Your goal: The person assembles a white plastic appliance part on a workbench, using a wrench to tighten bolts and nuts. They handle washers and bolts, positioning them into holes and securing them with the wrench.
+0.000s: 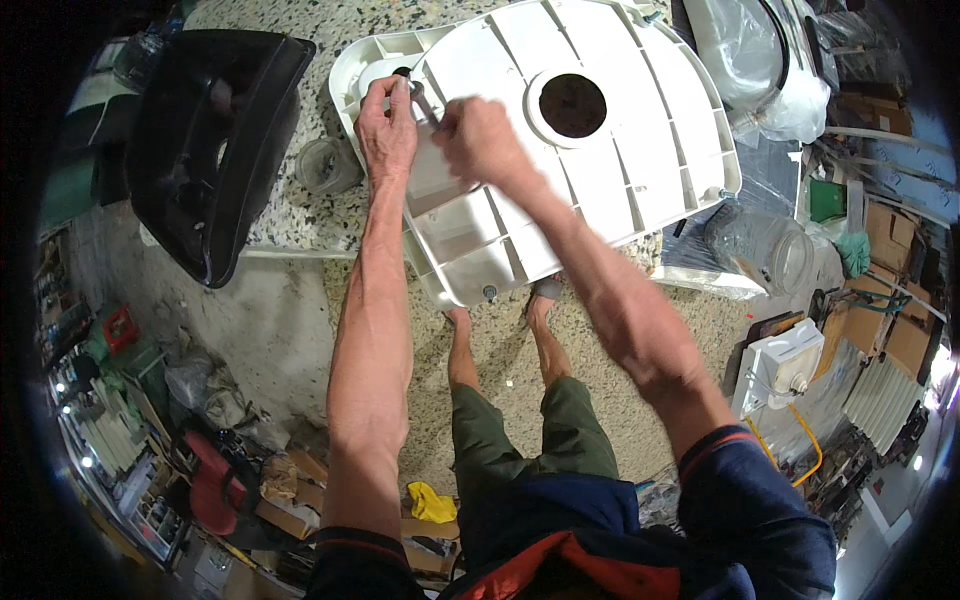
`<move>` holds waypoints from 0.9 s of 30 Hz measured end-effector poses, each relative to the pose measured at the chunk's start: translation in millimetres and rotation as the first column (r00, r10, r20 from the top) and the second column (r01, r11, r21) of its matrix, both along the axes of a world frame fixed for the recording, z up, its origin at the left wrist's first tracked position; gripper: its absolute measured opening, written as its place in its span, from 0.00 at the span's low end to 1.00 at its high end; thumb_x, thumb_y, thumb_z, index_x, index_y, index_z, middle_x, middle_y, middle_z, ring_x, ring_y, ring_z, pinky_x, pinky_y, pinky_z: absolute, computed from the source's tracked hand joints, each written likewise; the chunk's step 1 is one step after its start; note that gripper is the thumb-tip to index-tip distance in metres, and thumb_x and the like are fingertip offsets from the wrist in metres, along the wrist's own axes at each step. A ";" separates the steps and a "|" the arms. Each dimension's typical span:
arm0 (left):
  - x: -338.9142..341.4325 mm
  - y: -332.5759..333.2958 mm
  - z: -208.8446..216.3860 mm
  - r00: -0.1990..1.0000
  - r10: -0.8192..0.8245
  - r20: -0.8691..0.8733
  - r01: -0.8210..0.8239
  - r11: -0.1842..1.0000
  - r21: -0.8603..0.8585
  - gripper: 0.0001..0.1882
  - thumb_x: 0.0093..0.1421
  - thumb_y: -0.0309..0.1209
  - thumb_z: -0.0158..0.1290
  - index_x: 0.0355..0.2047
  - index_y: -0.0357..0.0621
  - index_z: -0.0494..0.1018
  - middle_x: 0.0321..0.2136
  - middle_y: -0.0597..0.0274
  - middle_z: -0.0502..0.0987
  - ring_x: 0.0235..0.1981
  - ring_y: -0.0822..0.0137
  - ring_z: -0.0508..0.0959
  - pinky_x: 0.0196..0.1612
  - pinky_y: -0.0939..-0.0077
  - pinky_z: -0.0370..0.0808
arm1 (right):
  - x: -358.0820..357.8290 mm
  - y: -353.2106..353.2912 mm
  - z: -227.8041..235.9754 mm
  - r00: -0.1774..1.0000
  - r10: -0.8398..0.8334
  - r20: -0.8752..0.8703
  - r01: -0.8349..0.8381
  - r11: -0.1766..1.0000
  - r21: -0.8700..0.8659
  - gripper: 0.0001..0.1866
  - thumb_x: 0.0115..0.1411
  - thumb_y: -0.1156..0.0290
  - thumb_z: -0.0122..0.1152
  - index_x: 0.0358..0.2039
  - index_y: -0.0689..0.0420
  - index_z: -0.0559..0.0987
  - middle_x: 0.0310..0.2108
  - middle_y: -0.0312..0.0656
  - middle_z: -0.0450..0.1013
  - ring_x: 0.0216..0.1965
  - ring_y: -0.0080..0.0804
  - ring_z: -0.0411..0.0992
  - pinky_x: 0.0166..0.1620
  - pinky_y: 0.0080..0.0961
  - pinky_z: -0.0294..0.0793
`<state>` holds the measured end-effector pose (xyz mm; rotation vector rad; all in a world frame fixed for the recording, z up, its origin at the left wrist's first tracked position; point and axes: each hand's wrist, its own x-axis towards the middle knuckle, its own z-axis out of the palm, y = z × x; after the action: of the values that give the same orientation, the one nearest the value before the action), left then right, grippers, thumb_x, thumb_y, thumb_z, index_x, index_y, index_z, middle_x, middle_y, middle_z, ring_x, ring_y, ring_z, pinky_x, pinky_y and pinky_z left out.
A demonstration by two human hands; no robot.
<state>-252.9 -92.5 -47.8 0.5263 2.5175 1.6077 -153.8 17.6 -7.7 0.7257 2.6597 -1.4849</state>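
Observation:
A large white ribbed plastic panel (480, 272) with a round dark opening lies on the speckled worktop in front of me. Near its upper left corner, my left hand (388, 130) has its thumb and fingers closed at the head of a slim metal wrench (424, 104), beside a small dark hole. The wrench's other end is in the fist of my right hand (482, 140), which is slightly blurred. Under the hands the panel's ribs are partly hidden. Bolts with nuts show at several of its corners.
Left of the panel is a large black plastic housing (225, 130), overhanging the worktop edge. A clear jar (327, 166) stands between them. Right of the panel lies a larger clear plastic jar (765, 250). A white box-shaped unit (785, 365) and a yellow cloth (432, 502) are lower down.

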 end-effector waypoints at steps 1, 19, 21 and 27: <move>-0.7 -0.5 -0.2 1.000 -0.007 -0.005 0.007 1.000 0.021 0.16 0.72 0.41 0.53 0.47 0.41 0.78 0.35 0.58 0.83 0.36 0.64 0.78 0.43 0.66 0.75 | -2.3 -32.8 -4.7 0.978 -0.168 -0.125 0.176 0.983 0.053 0.09 0.61 0.73 0.65 0.35 0.69 0.83 0.21 0.48 0.80 0.21 0.34 0.80 0.29 0.35 0.81; 0.0 4.1 -7.7 0.999 0.021 0.038 -0.021 1.000 0.021 0.12 0.63 0.25 0.63 0.47 0.38 0.81 0.39 0.60 0.82 0.41 0.70 0.80 0.45 0.74 0.77 | 21.3 61.7 9.6 0.998 -0.045 -0.039 0.050 0.990 0.134 0.11 0.58 0.75 0.59 0.37 0.61 0.87 0.28 0.56 0.82 0.30 0.51 0.82 0.40 0.43 0.82; -0.4 2.5 -9.2 1.000 0.007 -0.002 -0.007 1.000 0.013 0.13 0.63 0.25 0.63 0.48 0.39 0.81 0.39 0.60 0.83 0.41 0.70 0.80 0.45 0.74 0.77 | 13.8 65.3 11.2 1.000 -0.015 -0.009 0.016 0.990 0.137 0.12 0.57 0.75 0.58 0.37 0.60 0.88 0.28 0.55 0.82 0.31 0.50 0.82 0.40 0.44 0.82; 0.0 0.3 -8.7 0.998 -0.031 -0.052 0.034 0.998 0.048 0.12 0.63 0.26 0.62 0.47 0.39 0.81 0.40 0.59 0.83 0.42 0.68 0.81 0.47 0.71 0.77 | -5.0 80.4 14.1 0.997 0.083 -0.002 -0.080 0.967 0.242 0.12 0.57 0.74 0.60 0.38 0.58 0.88 0.30 0.51 0.83 0.33 0.45 0.83 0.41 0.42 0.82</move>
<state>-252.9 -92.2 -56.5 0.6183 2.4978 1.6683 -158.8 98.0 6.3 0.6089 2.8739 -1.1624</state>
